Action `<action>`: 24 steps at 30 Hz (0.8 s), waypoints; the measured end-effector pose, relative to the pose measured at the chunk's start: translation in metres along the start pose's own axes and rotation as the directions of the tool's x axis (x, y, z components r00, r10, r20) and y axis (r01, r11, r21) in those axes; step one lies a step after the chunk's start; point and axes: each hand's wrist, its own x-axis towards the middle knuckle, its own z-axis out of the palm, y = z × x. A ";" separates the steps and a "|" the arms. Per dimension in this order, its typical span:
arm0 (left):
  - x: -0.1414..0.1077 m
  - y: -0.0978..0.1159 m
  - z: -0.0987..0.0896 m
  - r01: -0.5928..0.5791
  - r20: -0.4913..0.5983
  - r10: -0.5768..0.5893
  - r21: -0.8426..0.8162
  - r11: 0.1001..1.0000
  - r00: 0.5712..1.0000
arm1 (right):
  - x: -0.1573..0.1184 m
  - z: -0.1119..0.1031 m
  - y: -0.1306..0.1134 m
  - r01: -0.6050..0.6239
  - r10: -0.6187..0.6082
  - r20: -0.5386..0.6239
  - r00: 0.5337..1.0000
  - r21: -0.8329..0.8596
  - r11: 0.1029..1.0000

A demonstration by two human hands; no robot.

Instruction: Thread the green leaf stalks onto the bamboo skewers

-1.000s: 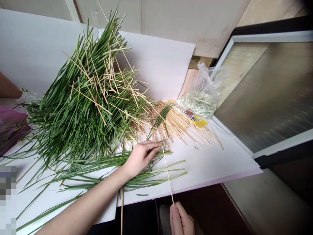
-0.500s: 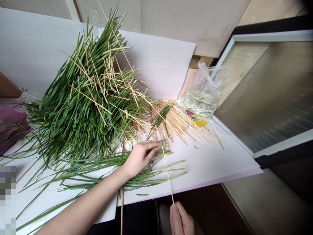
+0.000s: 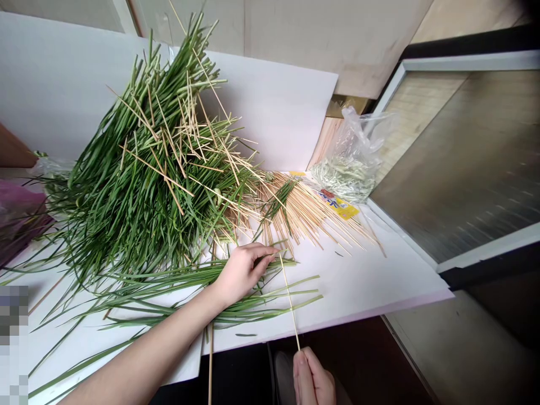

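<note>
My right hand [image 3: 313, 378] grips the lower end of a thin bamboo skewer [image 3: 290, 301] at the table's front edge. The skewer points up and away, its far tip at the fingertips of my left hand [image 3: 248, 265]. Thumb and forefinger of that hand are pinched together on a green garlic chive stalk [image 3: 282, 243], whose end shows just past them. Whether the tip has pierced the stalk is too small to tell. Under my left hand and forearm lie loose garlic chives [image 3: 291, 292], stalk ends toward the right.
A large heap of garlic chives [image 3: 139, 208] with skewers scattered on top fills the table's left. Many bare skewers [image 3: 310, 211] fan out behind my hands. A clear plastic bag [image 3: 350, 163] with pale contents and a yellow packet [image 3: 343, 209] lie at the back right.
The fingertips of my left hand have shifted very slightly left and down at the skewer's tip. My right hand and the skewer stay nearly still.
</note>
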 end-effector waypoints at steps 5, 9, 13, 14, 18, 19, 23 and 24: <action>0.000 0.001 0.001 0.016 0.004 -0.016 -0.009 1.000 1.000 | 0.000 0.000 -0.001 -0.002 0.002 -0.006 1.000 -0.004 1.000; 0.000 0.002 0.001 0.033 0.005 -0.033 -0.010 0.999 0.999 | 0.000 0.000 -0.002 -0.006 0.006 -0.003 1.000 -0.003 1.000; -0.001 0.003 0.002 0.053 0.007 -0.053 -0.020 0.998 0.999 | 0.000 0.000 -0.003 -0.010 0.010 0.000 1.000 0.001 1.000; -0.002 0.003 0.003 0.051 0.016 -0.050 -0.023 0.998 0.999 | 0.000 0.000 -0.003 -0.012 0.012 0.000 1.000 0.003 1.000; -0.007 0.008 0.011 -0.026 0.160 0.029 -0.021 0.999 0.987 | 0.002 -0.001 -0.001 -0.020 0.020 -0.001 1.000 0.011 1.000; -0.008 0.009 0.012 -0.054 0.209 0.057 -0.021 0.998 0.976 | 0.002 -0.002 0.000 -0.023 0.023 -0.002 1.000 0.013 1.000; -0.006 0.012 0.005 -0.116 0.309 0.130 -0.065 0.991 0.942 | 0.003 -0.003 0.002 -0.021 0.021 -0.011 1.000 0.023 1.000; -0.004 0.011 0.002 -0.114 0.314 0.136 -0.089 0.989 0.940 | 0.002 -0.003 0.003 -0.021 0.021 -0.014 1.000 0.026 0.999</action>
